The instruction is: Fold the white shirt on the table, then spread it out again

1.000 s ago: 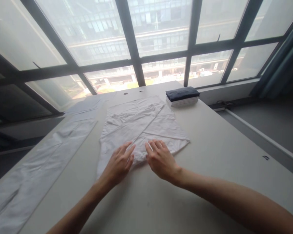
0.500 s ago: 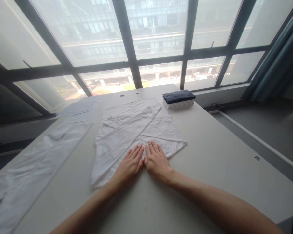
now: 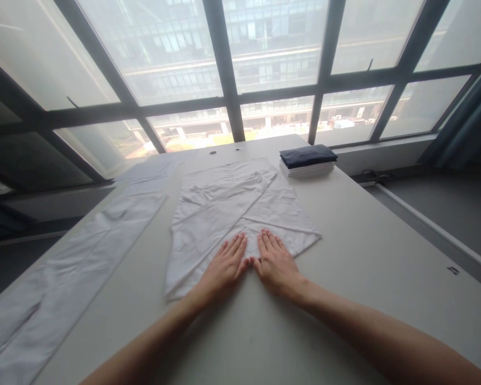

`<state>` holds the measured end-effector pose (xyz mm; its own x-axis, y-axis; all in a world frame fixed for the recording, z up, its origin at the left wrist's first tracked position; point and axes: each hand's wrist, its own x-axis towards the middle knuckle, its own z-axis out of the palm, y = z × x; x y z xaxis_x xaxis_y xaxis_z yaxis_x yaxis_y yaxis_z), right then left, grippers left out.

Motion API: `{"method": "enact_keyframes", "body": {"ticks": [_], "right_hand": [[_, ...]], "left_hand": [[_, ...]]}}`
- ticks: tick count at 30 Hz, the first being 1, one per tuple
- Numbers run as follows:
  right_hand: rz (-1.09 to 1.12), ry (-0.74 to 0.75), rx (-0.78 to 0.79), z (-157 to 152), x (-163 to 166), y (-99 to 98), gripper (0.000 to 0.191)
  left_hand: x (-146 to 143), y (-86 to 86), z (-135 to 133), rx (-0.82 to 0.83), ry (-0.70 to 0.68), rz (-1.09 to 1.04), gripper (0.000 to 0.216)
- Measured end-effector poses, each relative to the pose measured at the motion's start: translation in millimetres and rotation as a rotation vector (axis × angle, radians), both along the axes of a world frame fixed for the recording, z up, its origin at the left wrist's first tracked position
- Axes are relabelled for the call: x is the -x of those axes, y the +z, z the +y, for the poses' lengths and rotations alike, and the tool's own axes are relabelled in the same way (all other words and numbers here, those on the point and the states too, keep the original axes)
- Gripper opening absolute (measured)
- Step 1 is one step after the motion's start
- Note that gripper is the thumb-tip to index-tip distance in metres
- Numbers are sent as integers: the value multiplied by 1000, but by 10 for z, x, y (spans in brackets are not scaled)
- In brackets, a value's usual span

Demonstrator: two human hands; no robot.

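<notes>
Both hands lie flat, palms down and fingers stretched out, side by side on the near edge of a white, partly folded cotton garment (image 3: 236, 208) spread in the middle of the pale grey tabletop (image 3: 364, 256). The left hand (image 3: 224, 270) and the right hand (image 3: 276, 264) almost touch at the thumbs; neither grips anything, they only press on the cloth. The garment lies with one side flap turned in diagonally over its body, its near corner under the fingertips, its far edge toward the window.

The step in hand looks like smoothing: the palms sit at the centre of the near hem, where creases gather. Judging from how the cloth lies, one side is folded in, while the left portion by the near left corner is loose and a little wrinkled. The next move would call for a light, even sweep outward from the middle so the layers stay aligned, then a pinch at an edge or corner to turn the cloth over itself; pressing too hard could drag the flap out of line.

To the far right, well apart from the hands, stands a neat stack of folded clothes, dark navy on top of white (image 3: 308, 160). Along the left side of the tabletop lies a long white garment laid out flat (image 3: 76, 267).
</notes>
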<state>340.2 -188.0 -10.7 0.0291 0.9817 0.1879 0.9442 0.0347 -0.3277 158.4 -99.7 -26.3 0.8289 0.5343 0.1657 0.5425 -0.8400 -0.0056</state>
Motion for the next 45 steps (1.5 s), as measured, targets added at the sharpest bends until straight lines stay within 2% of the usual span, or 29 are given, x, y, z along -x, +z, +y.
{"method": "enact_keyframes", "body": {"ticks": [5, 12, 20, 25, 33, 41, 45], "right_hand": [[-18, 1, 13, -27, -34, 5, 70], [-49, 7, 19, -21, -24, -12, 69], [-79, 15, -78, -36, 4, 38, 64], [-86, 174, -167, -60, 115, 79, 62], [-46, 151, -61, -35, 168, -51, 68], [45, 158, -73, -21, 140, 22, 67], [114, 160, -117, -7, 91, 63, 58]], "left_hand": [[1, 45, -11, 28, -14, -10, 59], [11, 186, -38, 102, -104, 42, 56], [-28, 241, -92, 144, -41, 93, 62], [-12, 204, -69, 140, -65, 70, 62], [12, 190, -63, 136, -90, 70, 66], [-4, 226, -71, 160, -55, 49, 62], [11, 197, -62, 122, -62, 17, 59]]}}
